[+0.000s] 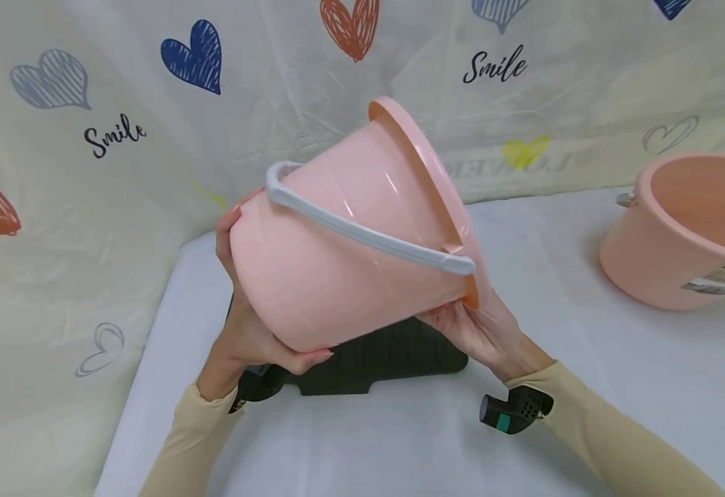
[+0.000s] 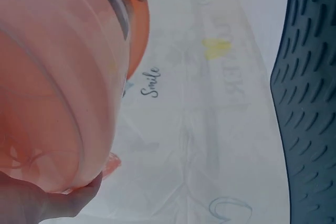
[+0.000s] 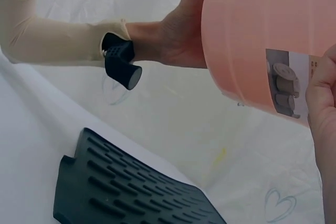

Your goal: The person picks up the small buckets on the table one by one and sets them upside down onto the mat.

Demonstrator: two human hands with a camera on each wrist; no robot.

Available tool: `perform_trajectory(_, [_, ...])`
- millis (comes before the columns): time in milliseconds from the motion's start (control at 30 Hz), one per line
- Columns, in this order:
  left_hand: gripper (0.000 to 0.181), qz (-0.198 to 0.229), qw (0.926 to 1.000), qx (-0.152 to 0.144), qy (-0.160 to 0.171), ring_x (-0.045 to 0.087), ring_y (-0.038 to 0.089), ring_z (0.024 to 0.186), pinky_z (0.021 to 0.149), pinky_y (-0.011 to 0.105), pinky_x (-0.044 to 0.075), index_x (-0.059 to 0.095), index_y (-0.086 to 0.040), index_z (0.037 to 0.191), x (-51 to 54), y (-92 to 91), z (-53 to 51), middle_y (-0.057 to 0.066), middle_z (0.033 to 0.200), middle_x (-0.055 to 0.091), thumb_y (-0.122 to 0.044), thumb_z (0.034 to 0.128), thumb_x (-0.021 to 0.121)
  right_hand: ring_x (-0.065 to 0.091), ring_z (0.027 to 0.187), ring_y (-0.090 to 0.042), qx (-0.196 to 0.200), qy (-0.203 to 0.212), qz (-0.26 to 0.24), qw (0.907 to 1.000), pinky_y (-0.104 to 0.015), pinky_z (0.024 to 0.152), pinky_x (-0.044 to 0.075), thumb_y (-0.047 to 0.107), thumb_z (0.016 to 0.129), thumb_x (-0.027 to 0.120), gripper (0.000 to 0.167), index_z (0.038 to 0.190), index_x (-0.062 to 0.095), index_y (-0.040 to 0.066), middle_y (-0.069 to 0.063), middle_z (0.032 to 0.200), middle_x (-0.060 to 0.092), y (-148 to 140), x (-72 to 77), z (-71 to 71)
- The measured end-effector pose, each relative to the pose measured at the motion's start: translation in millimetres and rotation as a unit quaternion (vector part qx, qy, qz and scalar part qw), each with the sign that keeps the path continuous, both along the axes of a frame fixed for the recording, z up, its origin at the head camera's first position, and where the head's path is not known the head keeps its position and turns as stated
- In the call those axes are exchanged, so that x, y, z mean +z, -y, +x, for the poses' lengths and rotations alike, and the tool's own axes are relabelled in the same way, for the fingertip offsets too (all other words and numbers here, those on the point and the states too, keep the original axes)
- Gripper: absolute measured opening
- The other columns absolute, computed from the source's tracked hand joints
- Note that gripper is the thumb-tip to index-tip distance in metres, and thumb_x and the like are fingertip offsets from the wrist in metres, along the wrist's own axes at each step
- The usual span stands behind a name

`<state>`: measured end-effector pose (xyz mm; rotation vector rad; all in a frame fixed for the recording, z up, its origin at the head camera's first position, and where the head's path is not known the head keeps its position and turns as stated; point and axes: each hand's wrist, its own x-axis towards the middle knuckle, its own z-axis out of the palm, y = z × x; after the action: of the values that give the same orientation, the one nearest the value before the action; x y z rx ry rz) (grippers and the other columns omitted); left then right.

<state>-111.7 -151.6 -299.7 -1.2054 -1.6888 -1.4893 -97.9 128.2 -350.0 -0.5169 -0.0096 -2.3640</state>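
A pink bucket [image 1: 350,235] with a grey handle [image 1: 369,237] is held tilted in the air, its rim facing right and its base left. My left hand [image 1: 253,331] grips the base end, thumb below and fingertips at the far edge. Under the rim, my right hand [image 1: 483,328] supports the bucket; some of its fingers are hidden behind it. In the right wrist view a picture label [image 3: 286,82] shows on the bucket's side, with the right hand [image 3: 324,98] against it.
A second pink bucket [image 1: 661,241] stands upright at the right of the white table [image 1: 586,331]. A dark ridged mat [image 1: 393,355] lies below the held bucket. Behind the table hangs a sheet [image 1: 313,76] printed with hearts and words.
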Motion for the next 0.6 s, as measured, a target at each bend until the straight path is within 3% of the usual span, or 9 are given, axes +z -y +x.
perform_trajectory(133, [0.141,0.009,0.9997,-0.021,-0.007,0.033,0.049,0.141,0.115,0.056,0.034,0.008,-0.011,0.157,0.3,-1.9,2.5,0.022,0.162,0.019,-0.061,0.0591,0.096,0.058,0.119,-0.030,0.001,0.020,0.002,0.9998,-0.038,0.111,0.046,0.036,0.112,0.032,0.049,0.139,0.058,0.005,-0.014,0.128,0.060,0.9,0.3,2.7])
perform_trajectory(267, [0.147,0.026,0.9993,-0.019,-0.018,0.032,0.051,0.143,0.117,0.057,0.032,0.009,-0.009,0.157,2.5,-5.2,8.6,0.024,0.161,0.018,-0.069,0.0546,0.096,0.058,0.121,-0.030,0.003,0.037,0.010,0.9992,-0.042,0.115,0.043,0.034,0.113,0.030,0.048,0.136,0.060,0.004,-0.014,0.129,0.061,0.8,2.1,5.2])
perform_trajectory(500, [0.132,0.032,0.9992,-0.016,0.015,0.036,0.049,0.137,0.110,0.052,0.040,0.011,-0.009,0.154,4.0,-6.0,12.1,0.024,0.159,0.020,-0.047,0.0597,0.096,0.059,0.119,-0.029,-0.001,0.049,0.021,0.9986,-0.042,0.114,0.044,0.031,0.114,0.033,0.044,0.133,0.062,0.005,-0.012,0.128,0.063,0.8,2.4,8.4])
perform_trajectory(600, [0.130,0.042,0.9990,-0.010,0.014,0.039,0.048,0.135,0.108,0.050,0.042,0.014,-0.007,0.152,5.8,-3.0,11.2,0.024,0.157,0.024,-0.045,0.0583,0.095,0.059,0.112,-0.026,-0.003,0.027,0.057,0.9980,-0.036,0.107,0.047,0.029,0.114,0.035,0.040,0.128,0.065,0.006,-0.010,0.120,0.065,3.5,2.8,4.6])
